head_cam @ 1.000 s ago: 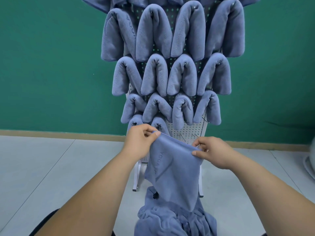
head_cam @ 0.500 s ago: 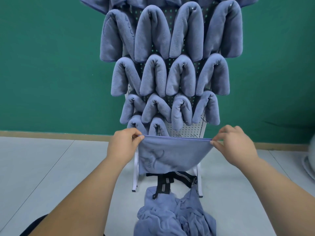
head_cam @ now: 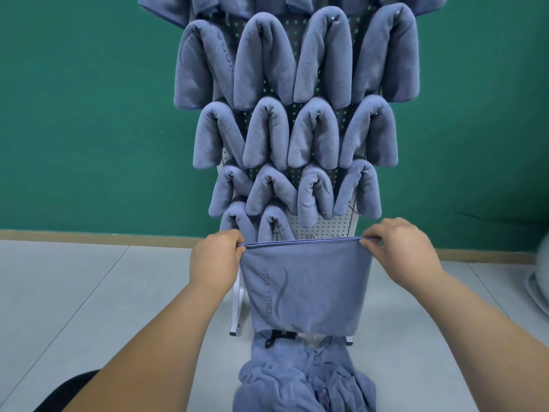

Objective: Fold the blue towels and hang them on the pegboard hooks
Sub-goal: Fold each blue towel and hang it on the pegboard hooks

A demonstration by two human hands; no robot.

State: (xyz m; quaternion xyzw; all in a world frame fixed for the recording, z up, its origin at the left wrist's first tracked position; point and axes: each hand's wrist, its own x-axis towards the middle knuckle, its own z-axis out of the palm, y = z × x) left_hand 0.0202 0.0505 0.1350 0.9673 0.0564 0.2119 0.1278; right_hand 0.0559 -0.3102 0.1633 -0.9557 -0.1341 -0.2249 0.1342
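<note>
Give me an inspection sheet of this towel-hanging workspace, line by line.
Surface: pale tiled floor.
Job's things: held towel stretched flat, printed YOGA FITNESS. The hung towels are draped over hooks in rows on the white pegboard, whose lower right part is bare. A towel pile lies crumpled below the held towel.
Clutter: black strap showing just under the held towel.
Grippers: left hand and right hand each pinch a top corner of the held towel.
Cables: nothing seen.
Surroundings: green wall, wooden skirting, and a pale object cut off at the right edge.
</note>
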